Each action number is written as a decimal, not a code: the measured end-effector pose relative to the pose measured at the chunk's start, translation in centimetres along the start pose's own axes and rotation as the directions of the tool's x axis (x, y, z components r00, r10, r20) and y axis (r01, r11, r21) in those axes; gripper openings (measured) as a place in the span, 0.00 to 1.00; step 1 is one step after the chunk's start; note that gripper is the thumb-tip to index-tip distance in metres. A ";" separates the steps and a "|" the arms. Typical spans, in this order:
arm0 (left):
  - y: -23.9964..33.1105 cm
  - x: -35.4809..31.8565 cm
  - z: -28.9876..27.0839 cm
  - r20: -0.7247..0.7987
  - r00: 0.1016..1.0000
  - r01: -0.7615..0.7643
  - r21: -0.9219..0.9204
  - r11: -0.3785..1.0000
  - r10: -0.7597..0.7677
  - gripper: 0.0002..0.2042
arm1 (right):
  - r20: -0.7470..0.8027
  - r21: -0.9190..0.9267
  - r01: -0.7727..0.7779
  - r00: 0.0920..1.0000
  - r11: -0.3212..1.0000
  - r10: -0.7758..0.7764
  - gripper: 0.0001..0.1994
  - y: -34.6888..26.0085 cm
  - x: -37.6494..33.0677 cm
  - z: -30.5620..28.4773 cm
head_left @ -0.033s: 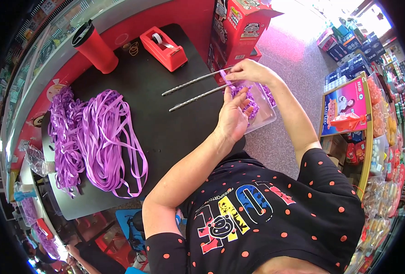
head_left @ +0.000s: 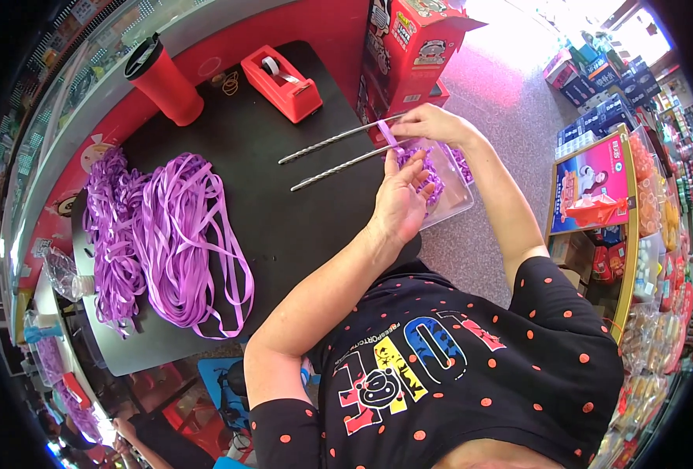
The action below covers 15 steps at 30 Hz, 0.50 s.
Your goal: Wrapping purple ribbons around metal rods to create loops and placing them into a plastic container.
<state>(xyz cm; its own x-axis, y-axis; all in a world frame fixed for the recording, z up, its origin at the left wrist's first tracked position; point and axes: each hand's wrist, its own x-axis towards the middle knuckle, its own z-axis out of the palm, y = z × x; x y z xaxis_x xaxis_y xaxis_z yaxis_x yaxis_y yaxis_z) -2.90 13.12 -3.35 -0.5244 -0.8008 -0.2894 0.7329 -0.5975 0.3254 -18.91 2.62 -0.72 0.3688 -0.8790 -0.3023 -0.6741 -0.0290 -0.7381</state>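
Note:
Two parallel spiral metal rods (head_left: 331,145) that look like long drill bits jut leftward over the black table edge. A purple ribbon (head_left: 386,134) runs across both of them near my hands. At the far rod, my right hand (head_left: 439,125) has its fingers drawn together on the ribbon; its fingertips are partly hidden. My left hand (head_left: 400,191) is turned palm up with fingers apart, one digit reaching up to the ribbon by the near rod. Below and beside both hands, a clear plastic box (head_left: 457,205) contains many small purple ribbon pieces (head_left: 434,173).
Large bundles of purple ribbon (head_left: 182,242) lie on the left of the black table (head_left: 260,227). A red tape dispenser (head_left: 284,86), a red tumbler (head_left: 166,86) and rubber bands (head_left: 229,84) stand or lie toward the back. Beyond my hands rises a red carton (head_left: 413,55); shelves flank the right.
The fingers of my right hand have shifted slightly at the far rod and ribbon. My left hand, the rods and the box stay almost where they were.

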 end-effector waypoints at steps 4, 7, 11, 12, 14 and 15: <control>0.0 0.1 -0.1 0.034 0.999 0.010 0.012 1.000 -0.011 0.33 | 0.087 0.732 -0.062 0.996 0.679 -0.003 0.20 5.2 -0.1 2.1; 0.2 -0.1 -0.1 0.022 1.000 0.020 0.005 1.000 -0.020 0.33 | 0.112 0.784 -0.074 0.993 0.616 -0.024 0.19 5.1 1.0 4.3; 0.5 -0.4 0.2 0.000 0.999 0.037 -0.002 0.999 -0.037 0.32 | 0.162 0.875 -0.040 0.963 0.483 -0.214 0.26 5.8 2.8 5.8; 0.6 -0.5 0.2 -0.005 0.999 0.037 -0.003 0.999 -0.037 0.32 | 0.160 0.897 -0.005 0.936 0.443 -0.314 0.28 5.8 3.2 6.0; 0.7 -0.5 0.4 -0.014 0.999 0.045 -0.003 0.999 -0.046 0.32 | 0.179 0.904 -0.020 0.924 0.427 -0.337 0.28 6.2 4.1 6.3; 0.7 -0.5 0.5 -0.012 0.999 0.048 -0.004 0.999 -0.048 0.32 | 0.197 0.908 -0.030 0.911 0.417 -0.362 0.28 6.5 4.5 6.3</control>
<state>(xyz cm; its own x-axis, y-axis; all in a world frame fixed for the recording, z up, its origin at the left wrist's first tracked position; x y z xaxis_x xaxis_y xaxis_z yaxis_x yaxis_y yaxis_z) -2.37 13.13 -2.50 -0.5539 -0.7705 -0.3154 0.7085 -0.6352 0.3074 -17.63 1.47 -10.67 0.7058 -0.6970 -0.1270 0.2890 0.4469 -0.8466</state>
